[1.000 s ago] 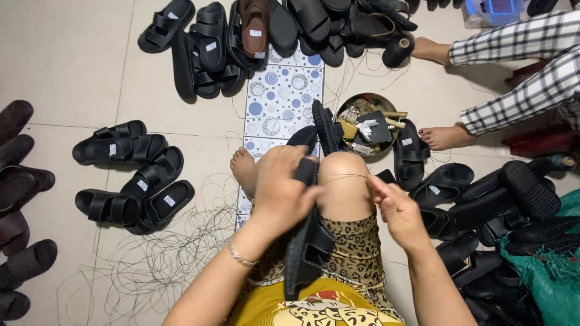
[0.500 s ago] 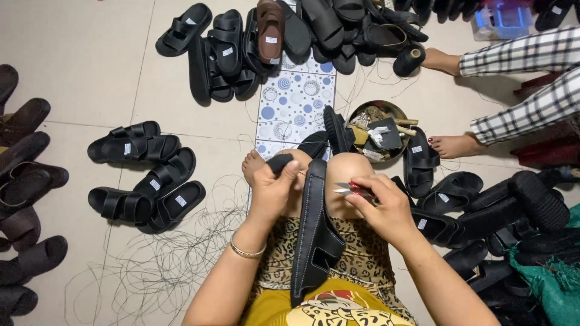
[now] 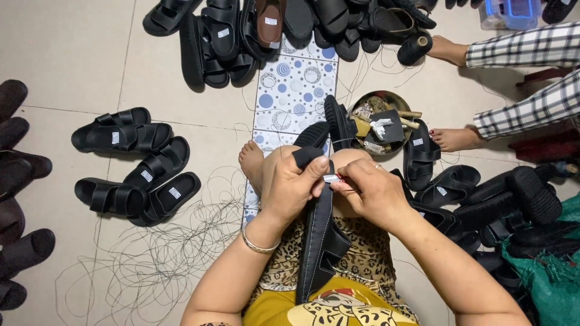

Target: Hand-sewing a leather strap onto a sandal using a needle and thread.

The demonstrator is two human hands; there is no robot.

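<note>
Floor (image 3: pixel 72 54): pale tiles, one patterned blue-dotted tile (image 3: pixel 296 84) ahead of the knees. Sandals lie around on all sides.

Counts, largest group first: far-edge heap of black sandals (image 3: pixel 290 30), too overlapped to count, one with a brown insole among them. Right-side heap (image 3: pixel 501 205), likewise not countable. Left edge: a column of dark soles (image 3: pixel 18 175), about seven, partly cut off. Left of the knees: four strapped sandals (image 3: pixel 130 163) with white labels, in two pairs. One round metal bowl (image 3: pixel 383 121) of small tools and scraps, just past the knees. One dark thread spool (image 3: pixel 415 47) near the far edge. Loose thread (image 3: pixel 163 253) scattered on the floor at left, uncounted.

Work piece: one black sandal (image 3: pixel 320 235), stood on edge between the knees over the lap, white stitching along the sole rim.

Left hand (image 3: pixel 290 187): fingers curled closed around the sandal's upper strap end. Right hand (image 3: pixel 371 193): fingertips pinched shut on a small pale item at the sandal's edge; needle or tool, cannot tell.

Handling judgement: light, sole flexible but springy, strap soft; matte surface, not slippery, not fragile. Best held at the sole edge or strap root, clear of the stitch line.

Another person's bare feet (image 3: pixel 456 139) and checked trousers at the far right.
</note>
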